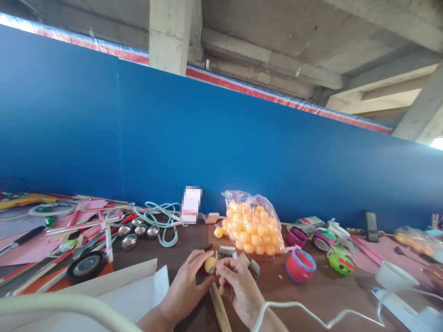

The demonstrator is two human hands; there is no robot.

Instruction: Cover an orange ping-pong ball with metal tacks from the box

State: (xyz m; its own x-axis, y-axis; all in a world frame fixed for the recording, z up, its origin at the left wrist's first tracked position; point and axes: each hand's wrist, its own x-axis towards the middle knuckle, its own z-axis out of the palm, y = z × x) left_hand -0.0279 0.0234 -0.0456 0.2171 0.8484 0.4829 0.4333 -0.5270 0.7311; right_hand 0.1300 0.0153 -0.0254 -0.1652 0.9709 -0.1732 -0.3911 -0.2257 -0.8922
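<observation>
A small round yellow ball (pixel 210 264) with a greyish, darker lower side sits between the thumb and fingers of my left hand (pixel 187 283). Close against its right side, my right hand (pixel 237 281) is closed in a pinch, thumb and forefinger together. Whatever is between those fingertips is too small to make out. Below the ball, a pale wooden stick (pixel 219 309) runs down toward me between my hands. Just behind my fingers stand a small open box (pixel 226 252) and a second small open box (pixel 255 268), both partly hidden.
Beyond my hands lies a clear bag of orange balls (pixel 254 230). Rolls of red tape (pixel 301 266) stand to the right. Shiny metal balls (pixel 129 241), a black-rimmed wheel (pixel 86 266) and a white open carton (pixel 117 288) are leftward. A white cable (pixel 311 316) crosses near my right forearm.
</observation>
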